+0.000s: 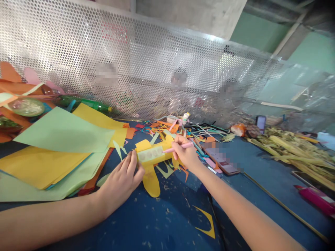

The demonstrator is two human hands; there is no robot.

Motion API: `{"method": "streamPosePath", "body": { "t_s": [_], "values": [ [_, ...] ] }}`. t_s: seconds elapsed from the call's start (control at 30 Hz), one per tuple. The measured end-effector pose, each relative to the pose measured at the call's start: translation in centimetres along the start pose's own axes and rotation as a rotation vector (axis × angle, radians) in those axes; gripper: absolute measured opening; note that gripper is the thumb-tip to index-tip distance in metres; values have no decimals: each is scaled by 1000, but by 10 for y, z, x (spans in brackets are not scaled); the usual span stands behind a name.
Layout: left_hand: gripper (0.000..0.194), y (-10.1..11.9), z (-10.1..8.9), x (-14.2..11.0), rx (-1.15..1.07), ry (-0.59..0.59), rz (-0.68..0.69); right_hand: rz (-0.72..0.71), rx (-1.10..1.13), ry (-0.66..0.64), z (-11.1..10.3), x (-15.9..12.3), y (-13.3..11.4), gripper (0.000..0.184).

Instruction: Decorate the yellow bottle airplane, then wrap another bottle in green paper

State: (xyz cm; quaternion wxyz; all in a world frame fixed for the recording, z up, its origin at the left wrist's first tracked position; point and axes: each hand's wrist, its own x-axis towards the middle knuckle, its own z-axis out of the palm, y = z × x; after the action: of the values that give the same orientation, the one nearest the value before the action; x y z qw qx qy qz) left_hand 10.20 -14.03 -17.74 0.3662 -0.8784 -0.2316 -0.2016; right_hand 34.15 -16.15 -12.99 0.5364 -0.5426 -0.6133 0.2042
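Observation:
A yellow paper plane (151, 181) with rounded wing-like flaps lies above the blue table. Along its body runs a pale green strip (150, 154) with several round shapes on it. My left hand (123, 177) has its fingers closed round the plane's left end, and the fingertips are partly hidden. In my right hand (184, 153) a pink pen (180, 147) is pinched, its tip at the right end of the green strip. The right hand covers part of the plane's far end.
Green and yellow paper sheets (65, 129) are stacked at left, before a green bottle (96, 105). Colourful paper scraps (157, 129) lie behind the plane. A phone (221, 160), corn husks (285, 146) and a magenta packet (316, 199) are at right. A perforated metal screen (146, 52) stands behind.

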Motion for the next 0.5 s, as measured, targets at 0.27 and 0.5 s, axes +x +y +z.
{"method": "streamPosePath", "body": {
  "t_s": [0.27, 0.5],
  "values": [
    [30, 0, 1, 1, -11, 30, -10, 14, 6, -19, 3, -1, 2, 24],
    [27, 1, 2, 0, -22, 4, -26, -13, -48, -35, 4, -2, -1, 25]
  ]
}}
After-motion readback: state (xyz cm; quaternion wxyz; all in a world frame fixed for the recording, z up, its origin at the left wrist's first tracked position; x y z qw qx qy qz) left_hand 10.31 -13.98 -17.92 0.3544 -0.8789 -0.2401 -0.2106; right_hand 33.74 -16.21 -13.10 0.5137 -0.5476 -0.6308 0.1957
